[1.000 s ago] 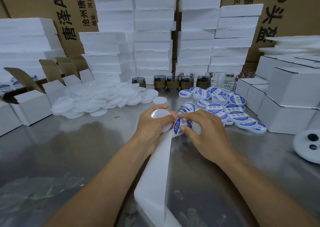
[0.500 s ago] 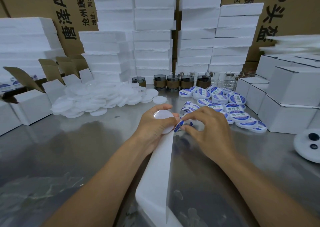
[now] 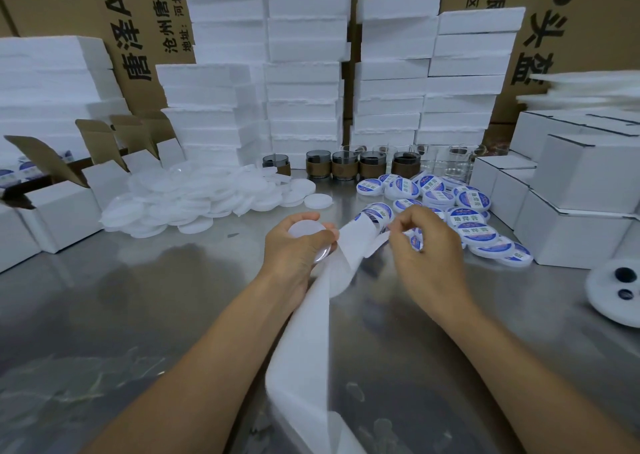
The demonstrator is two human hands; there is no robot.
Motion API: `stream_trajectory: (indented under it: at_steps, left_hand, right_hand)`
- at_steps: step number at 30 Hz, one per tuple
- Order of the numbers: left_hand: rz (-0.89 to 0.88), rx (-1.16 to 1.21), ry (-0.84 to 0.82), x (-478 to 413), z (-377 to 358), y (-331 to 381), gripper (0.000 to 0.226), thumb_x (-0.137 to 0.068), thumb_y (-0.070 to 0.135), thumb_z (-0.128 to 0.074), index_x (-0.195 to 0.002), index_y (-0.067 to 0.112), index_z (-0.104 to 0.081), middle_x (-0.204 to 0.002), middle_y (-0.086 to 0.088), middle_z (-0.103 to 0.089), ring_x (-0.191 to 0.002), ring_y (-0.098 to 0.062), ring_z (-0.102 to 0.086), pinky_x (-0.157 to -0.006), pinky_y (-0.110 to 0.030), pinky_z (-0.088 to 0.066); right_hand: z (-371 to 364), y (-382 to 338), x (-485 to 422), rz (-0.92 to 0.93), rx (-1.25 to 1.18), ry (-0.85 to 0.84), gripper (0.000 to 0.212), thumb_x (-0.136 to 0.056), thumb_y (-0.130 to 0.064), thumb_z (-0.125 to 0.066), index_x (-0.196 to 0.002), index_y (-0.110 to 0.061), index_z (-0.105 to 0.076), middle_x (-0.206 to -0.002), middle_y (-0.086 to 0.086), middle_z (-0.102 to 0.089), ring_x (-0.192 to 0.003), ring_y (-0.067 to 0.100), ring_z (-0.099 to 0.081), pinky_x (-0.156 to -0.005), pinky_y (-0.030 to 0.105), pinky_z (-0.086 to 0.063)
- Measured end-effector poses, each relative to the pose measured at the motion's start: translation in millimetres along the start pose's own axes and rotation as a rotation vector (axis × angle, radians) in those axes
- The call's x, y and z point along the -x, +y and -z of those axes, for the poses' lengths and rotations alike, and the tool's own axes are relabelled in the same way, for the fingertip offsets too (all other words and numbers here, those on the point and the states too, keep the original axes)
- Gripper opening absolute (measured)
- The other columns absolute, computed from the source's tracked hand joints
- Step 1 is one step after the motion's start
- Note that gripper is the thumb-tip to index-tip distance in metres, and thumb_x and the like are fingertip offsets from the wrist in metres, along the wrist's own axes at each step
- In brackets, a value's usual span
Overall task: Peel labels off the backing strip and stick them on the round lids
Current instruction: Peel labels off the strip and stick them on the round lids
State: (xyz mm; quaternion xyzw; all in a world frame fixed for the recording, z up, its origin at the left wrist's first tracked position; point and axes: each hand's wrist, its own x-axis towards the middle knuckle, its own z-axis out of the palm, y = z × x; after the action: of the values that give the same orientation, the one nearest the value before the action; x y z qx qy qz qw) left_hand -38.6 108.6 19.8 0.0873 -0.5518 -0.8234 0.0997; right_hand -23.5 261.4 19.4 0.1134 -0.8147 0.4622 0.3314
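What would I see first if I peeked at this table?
Two hands in the middle: the left hand grips a plain round lid, and the right hand pinches the long white backing strip. Left lies a heap of plain white lids, right a pile of blue-labelled lids.

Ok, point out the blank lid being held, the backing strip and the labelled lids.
blank lid [image 3: 306, 227], head view, bare top face between the fingers.
backing strip [image 3: 306, 332], head view, white middle stretch.
labelled lids [image 3: 475, 231], head view, label of one lid in the pile.

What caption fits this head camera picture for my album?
Left hand holds a blank round lid while the right hand pinches the backing strip near its end.
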Motion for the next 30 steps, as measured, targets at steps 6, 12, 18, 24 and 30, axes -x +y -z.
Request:
stream_trajectory:
  at_steps: [6, 12, 18, 24, 30]
  left_hand:
    - [-0.004, -0.070, 0.066, -2.2, 0.9, 3.7, 0.021, -0.074, 0.002, -0.075, -0.085, 0.014, -0.062, -0.088, -0.009, -0.064, -0.068, -0.018, -0.062, -0.067, -0.029, -0.057]
    - [-0.016, -0.174, 0.192, -9.2, 7.1, 9.8, 0.014, -0.085, 0.028, -0.069, -0.081, 0.017, -0.060, -0.074, 0.001, -0.068, -0.067, -0.016, -0.060, -0.065, -0.027, -0.051]
    - [-0.066, 0.046, 0.181, -12.0, 5.8, 20.2, 0.021, -0.091, 0.034, -0.059, -0.089, 0.014, -0.062, -0.061, 0.007, -0.070, -0.071, -0.012, -0.066, -0.073, -0.026, -0.054]
    - [0.064, 0.349, -0.260, 2.9, -5.3, 24.3, 0.052, -0.098, 0.049, -0.029, -0.088, 0.010, -0.060, -0.074, -0.011, -0.071, -0.071, -0.023, -0.068, -0.065, -0.030, -0.057]
    - [0.123, 0.264, -0.407, 10.3, -13.6, 15.0, 0.067, -0.094, 0.058, -0.018, -0.089, 0.007, -0.061, -0.088, -0.017, -0.067, -0.079, -0.026, -0.064, -0.067, -0.033, -0.057]
  right_hand:
    - [7.3, -6.1, -9.7, -0.276, -0.290, 0.158, 0.033, -0.090, -0.007, -0.045, -0.061, -0.021, -0.042, -0.055, -0.008, -0.043, -0.050, 0.003, -0.036, -0.051, 0.016, -0.031]
    - [13.9, -20.1, -14.9, -0.579, -0.714, -0.005, 0.030, -0.089, -0.004, -0.045, -0.064, -0.020, -0.048, -0.058, -0.006, -0.062, -0.059, 0.010, -0.057, -0.064, 0.023, -0.041]
    - [14.2, -29.6, -12.9, -0.631, -0.918, -0.230, 0.020, -0.086, -0.003, -0.048, -0.075, -0.019, -0.053, -0.057, -0.004, -0.059, -0.050, 0.009, -0.052, -0.053, 0.022, -0.037]
    - [10.7, -33.6, -9.0, -0.534, -0.848, -0.354, 0.011, -0.085, -0.009, -0.057, -0.081, -0.019, -0.059, -0.064, -0.002, -0.060, -0.049, 0.009, -0.047, -0.056, 0.023, -0.037]
    - [4.7, -35.4, 0.5, -0.330, -0.614, -0.334, 0.007, -0.081, -0.005, -0.067, -0.077, -0.011, -0.064, -0.049, -0.013, -0.059, -0.041, -0.001, -0.048, -0.044, 0.010, -0.036]
